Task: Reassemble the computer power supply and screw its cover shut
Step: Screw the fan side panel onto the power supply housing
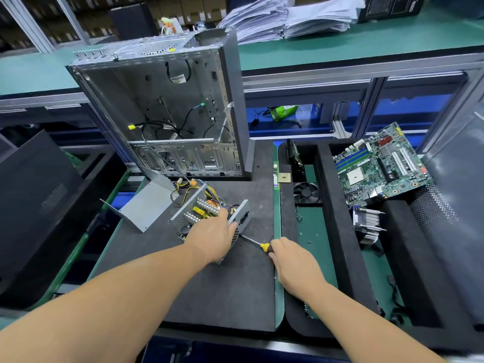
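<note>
On the dark foam mat (209,284) at the bench front, the power supply (209,218) lay open and tilted, its perforated sheet-metal walls exposing finned aluminium heatsinks, yellow components and a bundle of coloured wires. The left hand (213,235) gripped its near wall, fingers curled over the edge. The right hand (293,260) was closed round the yellow-and-black handle of a screwdriver (258,243), whose thin steel shaft pointed at the unit's vented side. The bent grey cover (146,205) lay apart, just to the left. Behind stood a bare steel computer case (162,111) with loose black cables inside. To the right, black foam trays (335,205) held a small fan (307,193), a green motherboard (379,166) and a finned heatsink (368,224). Stacked papers (282,17) sat on the green shelf beyond.
</note>
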